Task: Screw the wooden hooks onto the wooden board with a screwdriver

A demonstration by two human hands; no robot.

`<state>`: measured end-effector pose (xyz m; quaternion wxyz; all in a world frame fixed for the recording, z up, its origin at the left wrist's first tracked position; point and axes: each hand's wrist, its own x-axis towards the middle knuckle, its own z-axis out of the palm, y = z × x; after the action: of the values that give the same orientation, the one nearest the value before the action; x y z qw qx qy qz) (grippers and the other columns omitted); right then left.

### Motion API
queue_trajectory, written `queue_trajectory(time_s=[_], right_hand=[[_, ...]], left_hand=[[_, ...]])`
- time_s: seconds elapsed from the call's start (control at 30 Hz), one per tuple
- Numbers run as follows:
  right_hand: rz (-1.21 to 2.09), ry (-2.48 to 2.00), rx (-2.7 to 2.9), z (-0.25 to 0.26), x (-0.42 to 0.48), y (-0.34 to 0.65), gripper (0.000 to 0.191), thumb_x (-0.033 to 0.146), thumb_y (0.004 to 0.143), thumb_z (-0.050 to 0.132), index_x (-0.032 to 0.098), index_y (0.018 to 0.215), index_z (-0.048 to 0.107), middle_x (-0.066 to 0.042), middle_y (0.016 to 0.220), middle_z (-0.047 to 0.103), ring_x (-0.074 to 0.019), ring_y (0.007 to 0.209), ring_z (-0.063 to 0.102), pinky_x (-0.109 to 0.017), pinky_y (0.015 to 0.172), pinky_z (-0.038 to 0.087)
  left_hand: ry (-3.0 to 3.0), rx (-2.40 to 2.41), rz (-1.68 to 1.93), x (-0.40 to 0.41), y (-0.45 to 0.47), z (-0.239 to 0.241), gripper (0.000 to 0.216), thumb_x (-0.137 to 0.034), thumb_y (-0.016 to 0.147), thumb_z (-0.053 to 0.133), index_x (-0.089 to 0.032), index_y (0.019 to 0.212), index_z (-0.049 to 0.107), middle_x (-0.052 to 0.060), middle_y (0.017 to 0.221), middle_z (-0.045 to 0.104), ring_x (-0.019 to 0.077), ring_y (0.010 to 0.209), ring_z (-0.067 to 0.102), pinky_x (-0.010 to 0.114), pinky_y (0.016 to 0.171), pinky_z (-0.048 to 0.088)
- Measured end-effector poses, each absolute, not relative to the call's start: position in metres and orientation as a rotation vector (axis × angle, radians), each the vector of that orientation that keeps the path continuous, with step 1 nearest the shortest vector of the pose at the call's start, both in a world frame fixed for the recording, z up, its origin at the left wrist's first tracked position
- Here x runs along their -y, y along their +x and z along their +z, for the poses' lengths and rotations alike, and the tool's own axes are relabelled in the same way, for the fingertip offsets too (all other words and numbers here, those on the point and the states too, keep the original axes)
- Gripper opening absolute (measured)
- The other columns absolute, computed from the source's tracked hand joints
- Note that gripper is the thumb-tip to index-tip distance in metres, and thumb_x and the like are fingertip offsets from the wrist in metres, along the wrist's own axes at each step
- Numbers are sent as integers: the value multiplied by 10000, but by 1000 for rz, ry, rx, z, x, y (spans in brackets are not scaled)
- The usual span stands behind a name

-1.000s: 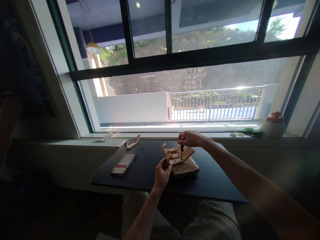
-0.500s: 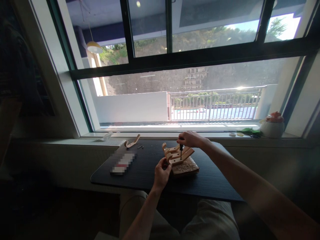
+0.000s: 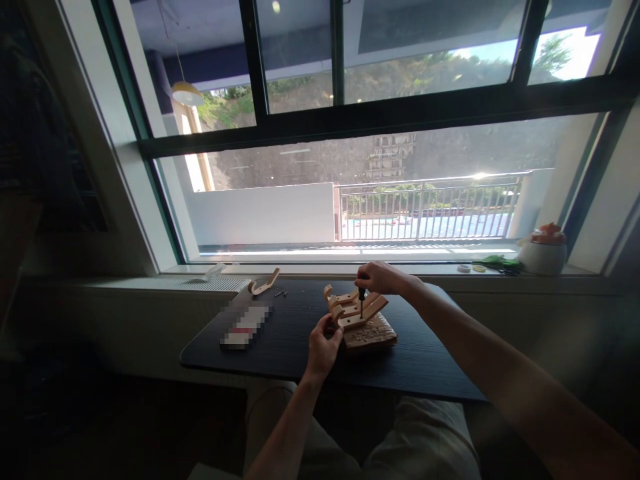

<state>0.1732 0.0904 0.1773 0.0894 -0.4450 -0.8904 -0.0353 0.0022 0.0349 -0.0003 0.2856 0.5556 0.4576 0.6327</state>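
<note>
A wooden board with several curved wooden hooks [image 3: 356, 312] lies on the dark table [image 3: 290, 340] in front of me. My right hand [image 3: 383, 278] is closed round a small black screwdriver [image 3: 361, 299] that stands upright with its tip on one hook. My left hand [image 3: 324, 347] grips the near left end of a hook, fingers curled. A loose wooden hook [image 3: 265, 283] and a few small screws [image 3: 281, 293] lie at the table's far left.
A flat packet with a blurred label [image 3: 246, 327] lies left of the hooks. On the windowsill stand a white pot [image 3: 543, 250] with green leaves [image 3: 500, 263] at right and a small white object [image 3: 214, 271] at left. My knees sit below the table's near edge.
Almost nothing differs. My right hand has shifted slightly on the screwdriver and the view drifted a little; the left hand keeps its grip on the hook.
</note>
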Motion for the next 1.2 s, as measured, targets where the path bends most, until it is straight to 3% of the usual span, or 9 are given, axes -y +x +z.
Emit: queue_trajectory(time_s=[0.2,0.37,0.9,1.03,1.2], right_hand=[[-152,-1353,2624,178,-93,171,350,461,821,478,189,902,682,-56,813,686,-147,649,570,-239,534,320],[-146,-1315,2657,186,-92,175,263,349,781,535,250,983,671,-18,894,685,-136,692,577,-223,554,330],[-170,-1373,2643,181,-88,170,358,450,843,448,179,900,676,-68,827,685,-147,642,574,-233,524,327],[-170,-1368,2657,184,-87,172,300,398,814,497,224,986,669,-46,884,689,-154,687,583,-234,546,335],[-157,-1329,2694,182,-87,173,282,360,830,472,216,960,677,-40,877,691,-144,710,583,-227,569,344]], left_hand=[[1488,-1217,1710,-30,2,5,301,-223,713,626,-146,1004,631,66,943,686,156,776,618,261,721,494],[1471,-1220,1713,-32,2,2,320,-232,708,632,-149,1018,627,69,962,684,156,778,615,266,725,494],[1473,-1201,1704,-32,2,3,322,-242,716,632,-151,1025,626,72,972,682,164,795,622,275,734,498],[1473,-1196,1704,-34,1,0,331,-244,717,635,-155,1035,623,75,981,682,169,808,623,281,738,505],[1481,-1214,1720,-34,2,-1,330,-243,708,638,-150,1024,626,78,972,686,167,792,630,277,722,509]])
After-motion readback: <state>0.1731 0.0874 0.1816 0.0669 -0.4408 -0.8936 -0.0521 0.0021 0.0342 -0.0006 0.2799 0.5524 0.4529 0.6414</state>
